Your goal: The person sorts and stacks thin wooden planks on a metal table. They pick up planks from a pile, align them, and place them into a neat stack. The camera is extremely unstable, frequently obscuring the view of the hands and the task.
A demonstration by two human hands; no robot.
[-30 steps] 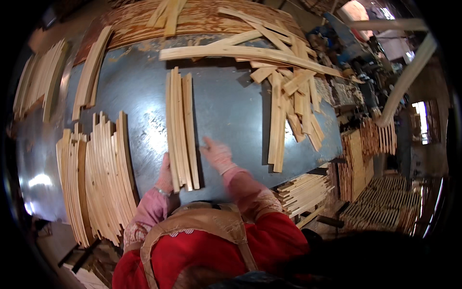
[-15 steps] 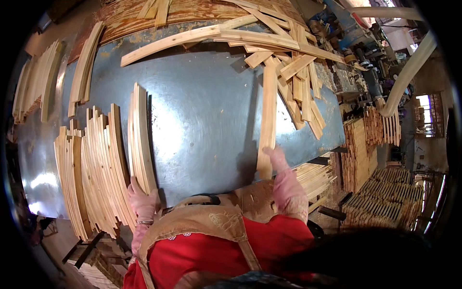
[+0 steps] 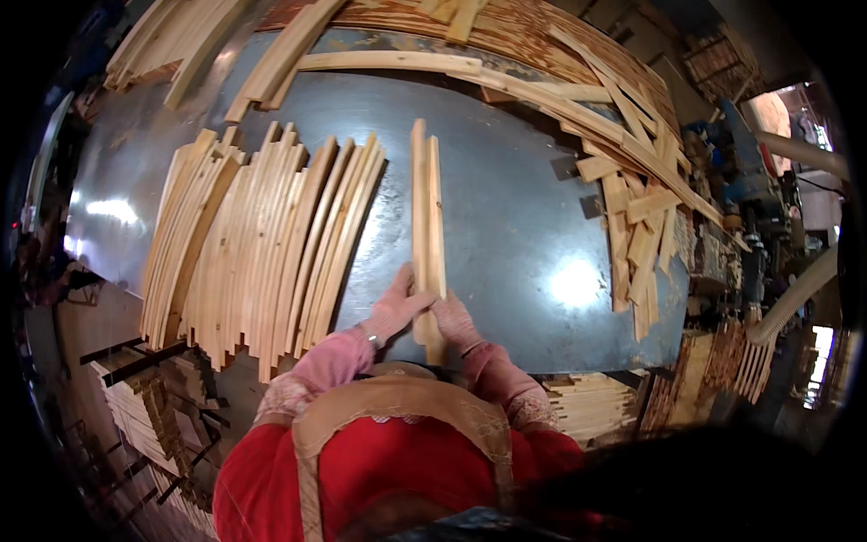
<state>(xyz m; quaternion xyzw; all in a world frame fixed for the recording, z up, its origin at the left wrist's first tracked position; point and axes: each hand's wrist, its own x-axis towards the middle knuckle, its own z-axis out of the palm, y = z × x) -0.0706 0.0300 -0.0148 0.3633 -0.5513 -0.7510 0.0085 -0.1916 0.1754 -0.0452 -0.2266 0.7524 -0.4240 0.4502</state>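
Two narrow wooden boards stand side by side in front of me, pointing away across the metal table [image 3: 506,235]. My left hand [image 3: 396,309] is closed around the near part of the left board [image 3: 419,199], its thumb reaching across the top. Close against it, my right hand [image 3: 455,322] grips the right board [image 3: 435,212] near its lower end. Left of my hands lies a row of similar boards [image 3: 271,235], packed edge to edge with uneven ends.
A jumbled pile of boards [image 3: 643,230] covers the table's right side. Long boards [image 3: 388,60] lie along the far edge, beside a wooden surface [image 3: 515,27]. More boards [image 3: 185,41] sit at the far left. Stacked wood [image 3: 591,406] stands below the table at right.
My view has turned. My left hand has left the boards at the left edge and come to the middle. My right hand has brought its board away from the pile, and both hands now meet.
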